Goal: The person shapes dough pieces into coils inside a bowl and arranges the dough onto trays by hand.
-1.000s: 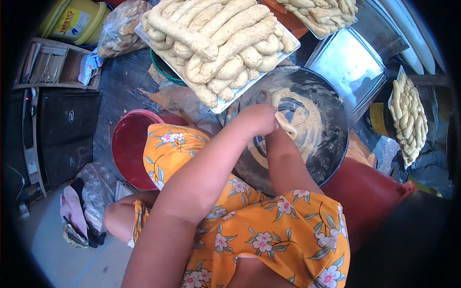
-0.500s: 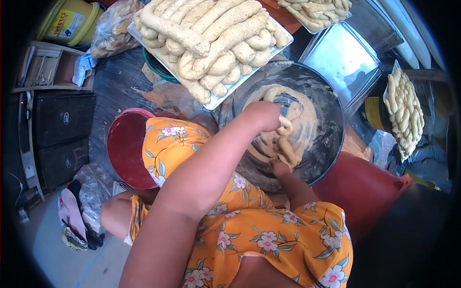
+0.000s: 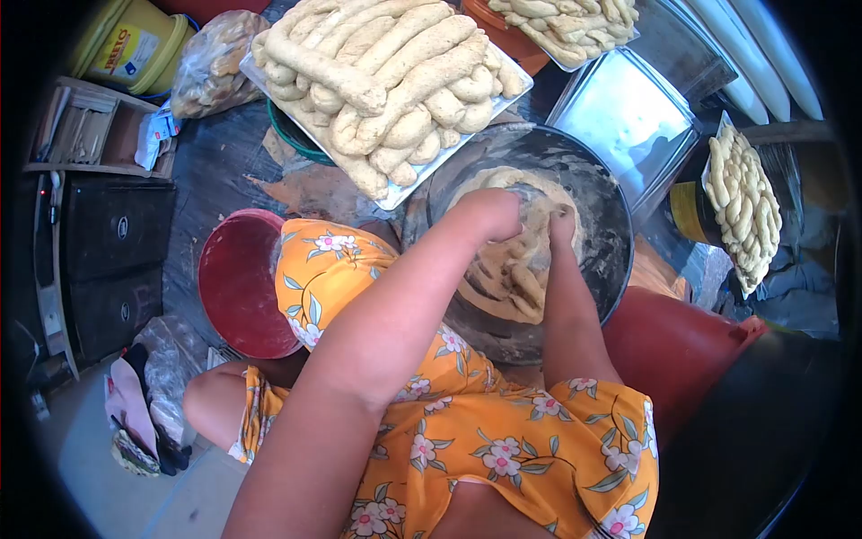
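Note:
A wide black basin (image 3: 612,202) holds floury dough. A twisted piece of dough (image 3: 525,280) lies in it, below my hands. A paler dough rope (image 3: 485,175) curves along the far side of the floury patch. My left hand (image 3: 496,216) is closed over the middle of the basin, its fingertips turned away, so what they grip is hidden. My right hand (image 3: 562,226) reaches in from the right, fingers closed at the curved dough rope. Beyond the basin, a white tray (image 3: 395,196) carries a high pile of thick, speckled dough ropes (image 3: 413,72).
A red bucket (image 3: 235,278) stands left of my knee, and a red container (image 3: 682,337) sits to the right. Metal trays (image 3: 624,126) lie at the upper right. Twisted dough fills further trays (image 3: 745,202) (image 3: 575,27). A yellow bucket (image 3: 135,45) is at upper left.
My right hand has moved up and away from me, from the near end of the twisted dough to the far right of the floury patch. The twist now lies free in the basin.

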`<state>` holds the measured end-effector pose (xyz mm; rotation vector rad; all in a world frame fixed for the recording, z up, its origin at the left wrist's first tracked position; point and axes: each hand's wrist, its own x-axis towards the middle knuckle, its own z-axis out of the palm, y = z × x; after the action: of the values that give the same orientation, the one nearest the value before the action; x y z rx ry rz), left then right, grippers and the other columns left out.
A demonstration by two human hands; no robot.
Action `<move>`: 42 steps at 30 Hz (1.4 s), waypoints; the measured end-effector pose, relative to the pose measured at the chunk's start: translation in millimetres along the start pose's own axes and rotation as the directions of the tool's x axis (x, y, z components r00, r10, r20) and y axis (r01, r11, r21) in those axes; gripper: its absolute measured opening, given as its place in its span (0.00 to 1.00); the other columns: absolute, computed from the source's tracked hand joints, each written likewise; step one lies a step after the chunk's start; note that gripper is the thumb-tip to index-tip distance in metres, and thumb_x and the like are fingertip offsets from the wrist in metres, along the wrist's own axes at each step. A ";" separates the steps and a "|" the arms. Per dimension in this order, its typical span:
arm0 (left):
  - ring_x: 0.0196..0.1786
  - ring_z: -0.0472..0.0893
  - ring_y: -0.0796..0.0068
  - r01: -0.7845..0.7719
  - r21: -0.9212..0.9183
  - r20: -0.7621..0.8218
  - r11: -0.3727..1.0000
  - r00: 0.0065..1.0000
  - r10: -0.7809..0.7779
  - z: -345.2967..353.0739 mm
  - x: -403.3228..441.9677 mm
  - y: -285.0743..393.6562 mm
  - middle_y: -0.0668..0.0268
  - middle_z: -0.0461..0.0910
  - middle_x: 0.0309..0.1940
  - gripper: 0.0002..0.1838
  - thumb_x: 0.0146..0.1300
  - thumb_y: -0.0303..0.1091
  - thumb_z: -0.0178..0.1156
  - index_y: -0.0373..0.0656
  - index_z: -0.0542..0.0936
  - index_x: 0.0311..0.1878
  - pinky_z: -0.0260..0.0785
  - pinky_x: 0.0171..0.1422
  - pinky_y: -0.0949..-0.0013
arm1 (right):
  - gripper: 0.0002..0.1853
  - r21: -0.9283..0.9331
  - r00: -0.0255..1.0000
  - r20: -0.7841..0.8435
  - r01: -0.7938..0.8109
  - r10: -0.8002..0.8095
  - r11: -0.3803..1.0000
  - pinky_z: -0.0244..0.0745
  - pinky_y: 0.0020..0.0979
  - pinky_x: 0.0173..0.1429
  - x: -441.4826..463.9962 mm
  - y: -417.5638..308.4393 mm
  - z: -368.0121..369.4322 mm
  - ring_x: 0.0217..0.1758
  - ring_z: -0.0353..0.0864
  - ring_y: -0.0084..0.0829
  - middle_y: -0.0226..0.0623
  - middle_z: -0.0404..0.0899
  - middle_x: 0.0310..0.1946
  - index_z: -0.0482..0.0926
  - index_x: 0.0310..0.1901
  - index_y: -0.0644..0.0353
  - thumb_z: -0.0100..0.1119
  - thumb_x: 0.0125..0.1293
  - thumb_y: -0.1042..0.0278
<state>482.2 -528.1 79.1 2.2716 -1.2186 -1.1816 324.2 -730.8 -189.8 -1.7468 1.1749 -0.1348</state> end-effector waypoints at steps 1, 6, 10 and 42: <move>0.49 0.78 0.54 -0.010 -0.015 -0.015 1.000 1.000 0.010 -1.8 -1.9 -1.0 0.50 0.79 0.44 0.26 0.55 0.43 0.61 0.41 0.74 0.56 0.69 0.53 0.58 | 0.26 0.074 0.988 -0.155 -0.014 0.026 0.997 0.75 0.30 0.40 -3.8 -7.3 1.8 0.35 0.80 0.34 0.46 0.80 0.35 0.68 0.55 0.71 0.60 0.56 0.66; 0.49 0.78 0.52 0.001 0.008 0.024 1.000 1.000 -0.001 -4.8 -0.1 -5.3 0.49 0.79 0.44 0.25 0.55 0.45 0.61 0.39 0.75 0.53 0.69 0.53 0.57 | 0.36 -0.695 0.983 0.174 0.162 -0.054 0.700 0.72 0.49 0.49 -108.4 -17.2 73.6 0.45 0.77 0.53 0.52 0.75 0.49 0.63 0.62 0.61 0.59 0.57 0.49; 0.49 0.78 0.51 0.007 0.005 0.001 1.000 1.000 -0.007 -3.8 -1.7 -8.3 0.48 0.79 0.44 0.25 0.56 0.46 0.61 0.38 0.75 0.52 0.69 0.53 0.57 | 0.34 -0.383 0.798 0.571 0.467 -0.193 0.797 0.71 0.46 0.48 -173.9 45.1 115.7 0.44 0.77 0.54 0.56 0.76 0.41 0.62 0.62 0.62 0.60 0.53 0.60; 0.49 0.78 0.52 -0.009 0.043 0.036 0.999 0.999 0.008 -4.1 -0.4 -5.2 0.50 0.79 0.44 0.24 0.56 0.46 0.60 0.38 0.76 0.50 0.69 0.53 0.57 | 0.26 -0.528 0.415 0.831 0.798 0.372 0.289 0.68 0.36 0.59 -120.4 -4.2 115.4 0.56 0.75 0.40 0.47 0.76 0.51 0.72 0.56 0.62 0.56 0.54 0.64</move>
<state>488.0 -525.1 78.8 2.2832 -1.2774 -1.2092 328.2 -564.1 -197.2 -2.4336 -0.1343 1.5262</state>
